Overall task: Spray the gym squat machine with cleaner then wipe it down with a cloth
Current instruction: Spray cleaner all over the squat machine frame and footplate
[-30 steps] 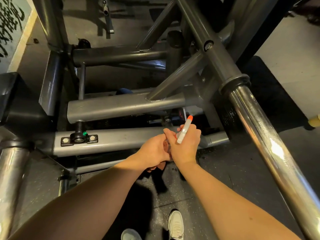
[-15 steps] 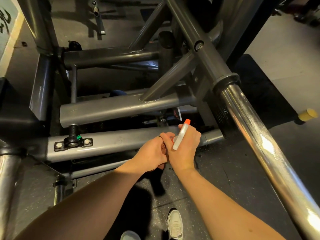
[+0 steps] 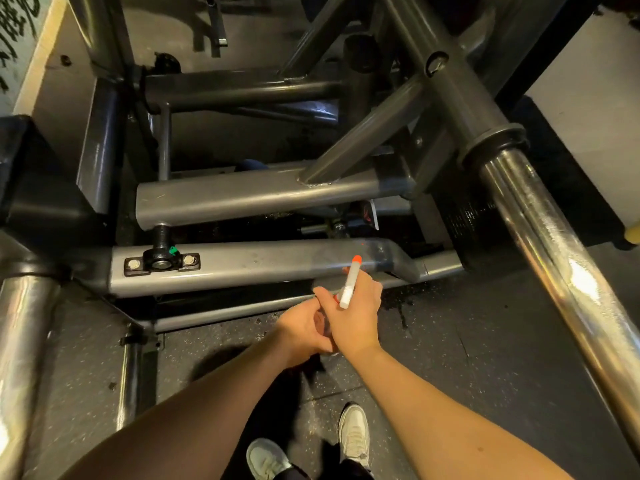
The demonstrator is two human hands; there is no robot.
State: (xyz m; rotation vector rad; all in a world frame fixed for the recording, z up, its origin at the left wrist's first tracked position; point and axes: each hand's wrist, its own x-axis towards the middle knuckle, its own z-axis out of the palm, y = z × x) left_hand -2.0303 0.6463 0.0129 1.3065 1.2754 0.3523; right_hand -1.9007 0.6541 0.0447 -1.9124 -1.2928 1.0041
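Grey steel squat machine frame (image 3: pixel 259 268) lies just ahead; my left hand (image 3: pixel 303 329) and right hand (image 3: pixel 360 320) both grip the spray bottle (image 3: pixel 349 285). Spraying step, I judge; next, aim and squeeze.

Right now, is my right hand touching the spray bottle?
Touching. The head view shows the right hand curled round the top of the spray bottle, white nozzle lying against its fingers.

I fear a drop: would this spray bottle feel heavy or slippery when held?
Probably light: the left hand and right hand nearly hide the spray bottle. Its smooth-looking plastic may slip if wet.
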